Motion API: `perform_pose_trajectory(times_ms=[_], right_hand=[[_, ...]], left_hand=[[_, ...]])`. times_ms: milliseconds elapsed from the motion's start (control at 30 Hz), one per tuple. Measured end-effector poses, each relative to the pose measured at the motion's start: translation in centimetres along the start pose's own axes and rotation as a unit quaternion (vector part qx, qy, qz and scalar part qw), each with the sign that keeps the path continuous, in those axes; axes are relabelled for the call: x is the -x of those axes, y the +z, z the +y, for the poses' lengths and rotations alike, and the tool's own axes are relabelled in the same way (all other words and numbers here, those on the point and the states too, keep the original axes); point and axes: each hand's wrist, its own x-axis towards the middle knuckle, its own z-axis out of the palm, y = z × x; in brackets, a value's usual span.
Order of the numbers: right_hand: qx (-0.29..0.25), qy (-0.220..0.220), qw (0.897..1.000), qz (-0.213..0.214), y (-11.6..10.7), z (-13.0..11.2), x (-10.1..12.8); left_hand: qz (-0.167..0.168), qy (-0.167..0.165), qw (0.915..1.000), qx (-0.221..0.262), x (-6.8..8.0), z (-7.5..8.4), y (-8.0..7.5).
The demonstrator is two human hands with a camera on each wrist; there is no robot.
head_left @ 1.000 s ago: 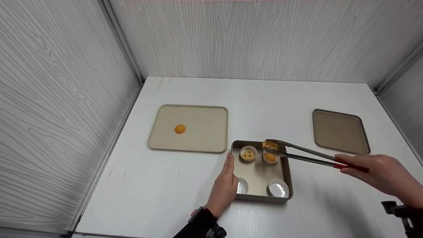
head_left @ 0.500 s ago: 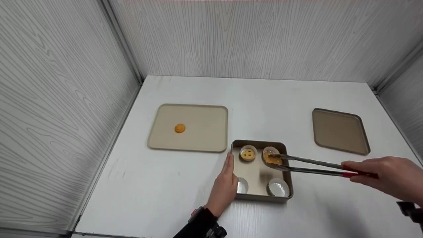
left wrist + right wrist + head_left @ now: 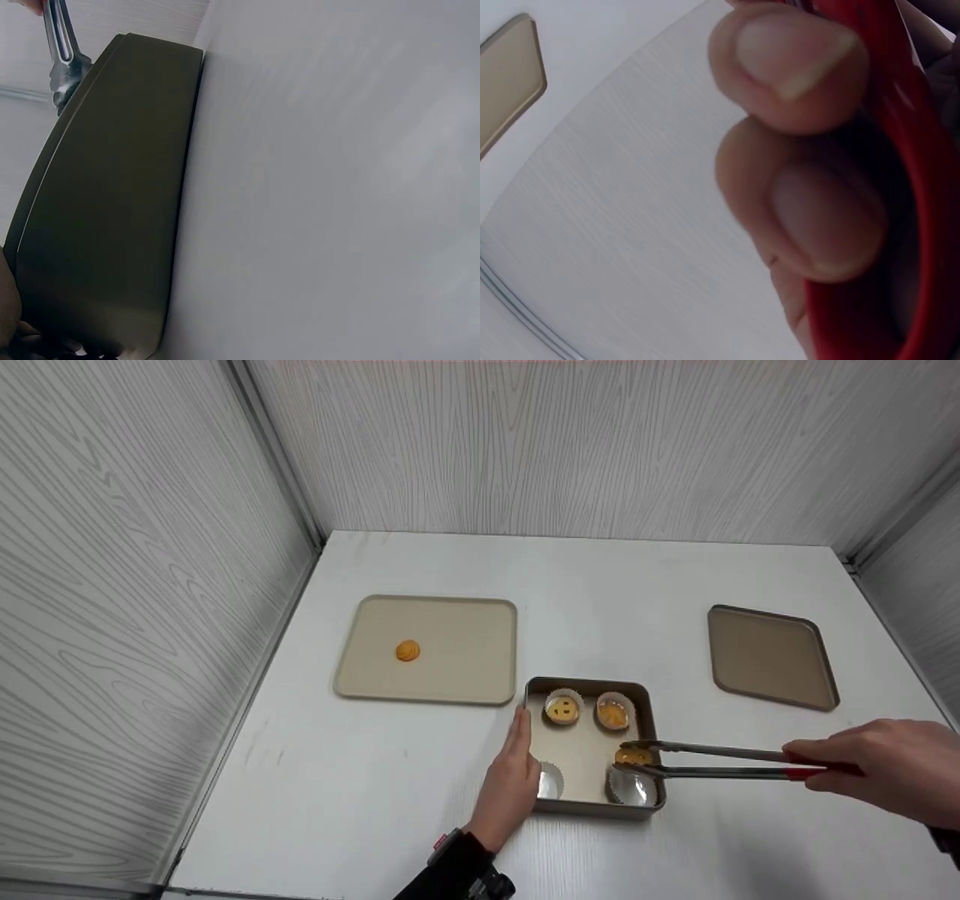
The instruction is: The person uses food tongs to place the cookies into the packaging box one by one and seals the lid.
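On the white table [image 3: 420, 780], the large beige tray [image 3: 465, 660] holds one cookie [image 3: 408, 651]. The square pan [image 3: 585, 750] holds four paper cups [image 3: 562, 709], two filled. The left hand [image 3: 510, 787] rests flat against its wall. The right hand [image 3: 892, 769] grips tongs [image 3: 720, 761], lying left-right, tips leftward pinching a cookie piece [image 3: 634, 755] above the near-right cup.

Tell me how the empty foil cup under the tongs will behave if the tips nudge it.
The empty foil cup looks thin and light, so it would probably slide or tip easily. Its pleated wall likely dents under the tongs. The pan wall beside it may stop it.
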Motion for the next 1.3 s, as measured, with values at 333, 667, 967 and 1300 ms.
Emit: perform_pose_trajectory(times_ms=[333, 667, 967, 1300], right_hand=[[0.025, -0.039, 0.999, -0.025, -1.1, -1.0, -0.1], [0.038, -0.098, 0.994, 0.011, -1.7, -2.0, -0.4], [0.079, -0.104, 0.991, 0.025, -2.1, -3.5, -0.7], [0.117, -0.109, 0.986, 0.049, -1.1, -4.8, -1.3]], left_hand=[[-0.005, -0.003, 1.0000, -0.005, -0.1, -0.3, 0.1], [0.001, 0.003, 1.0000, -0.006, -0.1, -0.3, 0.1], [0.005, 0.014, 0.9999, -0.008, 0.0, -0.3, 0.2], [0.006, 0.011, 0.9998, -0.013, 0.0, -0.2, 0.2]])
